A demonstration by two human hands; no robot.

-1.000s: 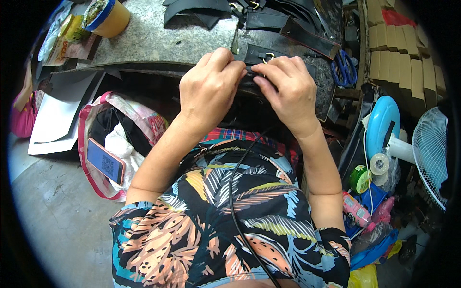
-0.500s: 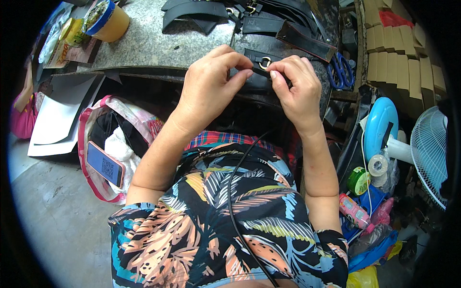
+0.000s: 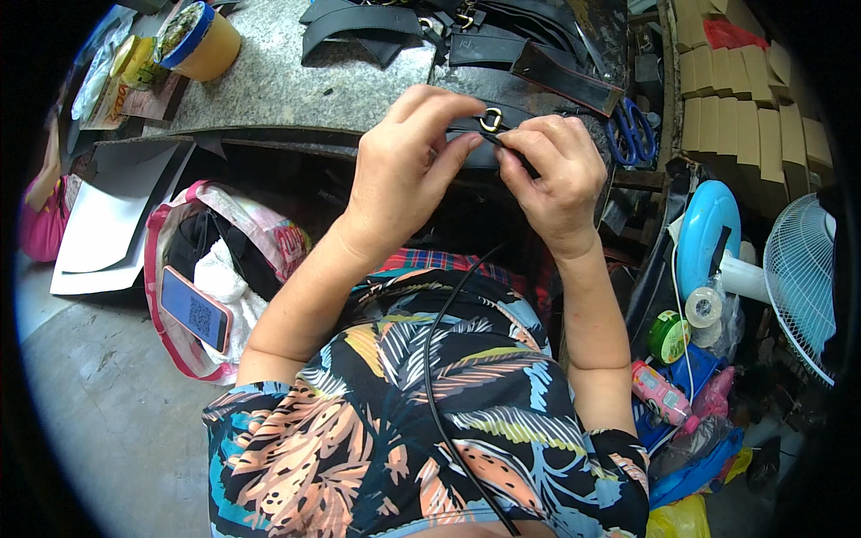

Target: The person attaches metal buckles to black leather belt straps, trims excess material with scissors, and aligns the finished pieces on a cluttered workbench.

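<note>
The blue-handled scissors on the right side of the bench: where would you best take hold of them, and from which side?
Grip the blue-handled scissors by their looped handles, coming from above on the near side: the loops lie exposed toward the person, while the blades seem tucked under the black straps.

Shiny brass-coloured metal ring (image 3: 491,119) on matt black strap (image 3: 502,99); rough speckled stone worktop (image 3: 287,85).

- Strap (image 3: 475,143): black, with a brass-coloured ring (image 3: 491,119).
- Worktop (image 3: 296,85): speckled grey.
- Shirt (image 3: 421,421): black, leaf print in orange, blue, cream.
- Scissors (image 3: 632,134): blue handles.
- Tub (image 3: 199,36): yellow, blue rim.
- Fan (image 3: 803,278): white grille, light blue base.
- Bag (image 3: 215,260): pink trim.
- Tape roll (image 3: 667,336): green.
</note>
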